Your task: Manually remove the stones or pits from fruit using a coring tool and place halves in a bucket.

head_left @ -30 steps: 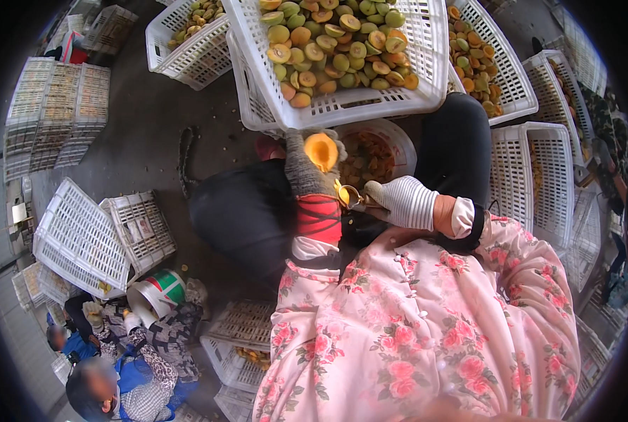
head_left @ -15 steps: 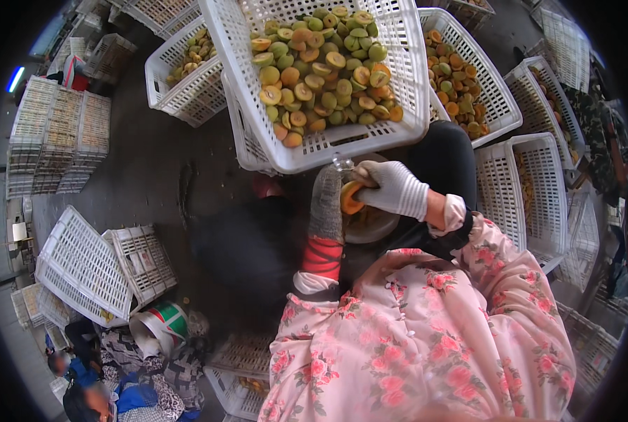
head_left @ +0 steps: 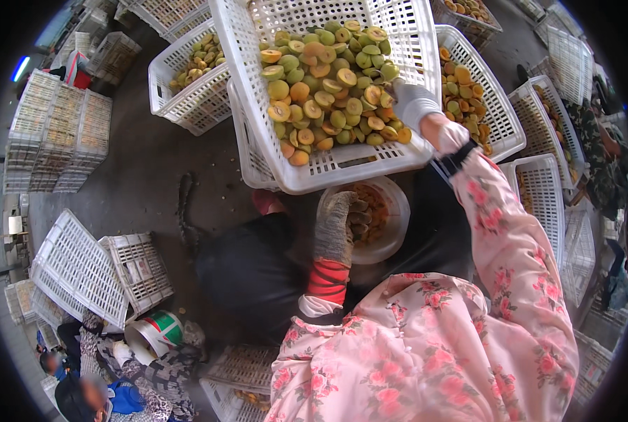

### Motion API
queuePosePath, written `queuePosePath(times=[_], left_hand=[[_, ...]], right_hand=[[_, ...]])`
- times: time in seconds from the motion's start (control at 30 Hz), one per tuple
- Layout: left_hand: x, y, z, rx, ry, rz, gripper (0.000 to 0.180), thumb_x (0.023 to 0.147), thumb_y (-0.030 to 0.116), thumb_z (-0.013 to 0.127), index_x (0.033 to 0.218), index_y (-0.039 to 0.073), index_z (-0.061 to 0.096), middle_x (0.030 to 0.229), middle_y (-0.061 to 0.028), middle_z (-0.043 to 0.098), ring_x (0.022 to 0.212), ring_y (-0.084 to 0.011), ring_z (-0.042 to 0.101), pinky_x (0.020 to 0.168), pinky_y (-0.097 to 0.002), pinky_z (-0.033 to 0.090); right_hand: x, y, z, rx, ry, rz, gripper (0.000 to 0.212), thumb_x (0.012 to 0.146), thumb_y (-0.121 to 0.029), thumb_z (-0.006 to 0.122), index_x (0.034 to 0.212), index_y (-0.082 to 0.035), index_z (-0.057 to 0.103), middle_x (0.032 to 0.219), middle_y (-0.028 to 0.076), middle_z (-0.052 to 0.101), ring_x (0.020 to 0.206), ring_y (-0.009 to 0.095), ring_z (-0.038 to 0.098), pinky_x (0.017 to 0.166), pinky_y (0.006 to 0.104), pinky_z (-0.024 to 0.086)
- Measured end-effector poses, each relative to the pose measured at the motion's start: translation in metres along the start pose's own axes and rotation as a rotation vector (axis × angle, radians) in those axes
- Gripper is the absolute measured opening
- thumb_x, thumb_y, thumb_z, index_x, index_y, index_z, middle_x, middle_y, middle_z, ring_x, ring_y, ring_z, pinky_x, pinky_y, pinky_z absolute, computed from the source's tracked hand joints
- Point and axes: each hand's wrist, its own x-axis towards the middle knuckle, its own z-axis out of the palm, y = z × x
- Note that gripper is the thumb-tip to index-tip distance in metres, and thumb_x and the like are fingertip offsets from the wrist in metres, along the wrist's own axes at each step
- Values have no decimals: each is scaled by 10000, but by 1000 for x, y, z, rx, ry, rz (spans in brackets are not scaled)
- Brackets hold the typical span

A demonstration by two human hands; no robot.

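Whether fingers are closed, I cannot tell: left hand (head_left: 338, 221) over bucket (head_left: 398, 235), right hand (head_left: 414, 103) at crate edge (head_left: 431, 56).

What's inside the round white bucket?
Orange-yellow pieces show in the bucket. The left hand hides part of its left side; anything beneath the top pieces can't be seen.

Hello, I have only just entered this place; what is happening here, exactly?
A person in a pink flowered top is handling fruit, much of it halved. The right grip, white-gloved and blurred, is at the right side of the crate, by the fruit. The left grip, grey-gloved, is over a bucket with orange pieces inside. Whether either grip holds anything is unclear.
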Motion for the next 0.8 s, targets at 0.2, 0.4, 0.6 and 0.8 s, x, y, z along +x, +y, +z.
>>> queuePosePath(times=[0.2,0.4,0.6,0.8], left_hand=[[8,-6,-3,23,-30,-18,178,894,238,559,971,78,571,749,-33,625,553,-109,582,467,-215,438],[0,-5,-6,-10,23,99,214,902,257,549,1005,70,563,788,-40,628,570,-113,585,483,-220,451],[31,-43,-46,-52,-239,187,280,933,305,518,1058,57,545,836,-57,630,610,-127,600,533,-229,477],[-6,4,2,272,-91,439,330,973,310,436,1063,17,557,872,-91,636,617,-136,615,546,-231,493]], right_hand=[[39,0,33,3,-172,133,301,801,-183,580,1051,-18,613,986,178,657,939,351,629,766,401,516],[-12,-9,4,725,-293,51,285,774,-236,667,873,29,636,615,108,623,488,187,599,427,307,460],[-101,-38,-42,1235,-629,38,242,794,-186,683,960,-33,598,557,-10,506,353,46,397,317,196,283],[-126,-46,-37,1352,-905,-81,263,799,-168,679,1002,-39,573,572,-14,501,355,46,390,315,189,275]])
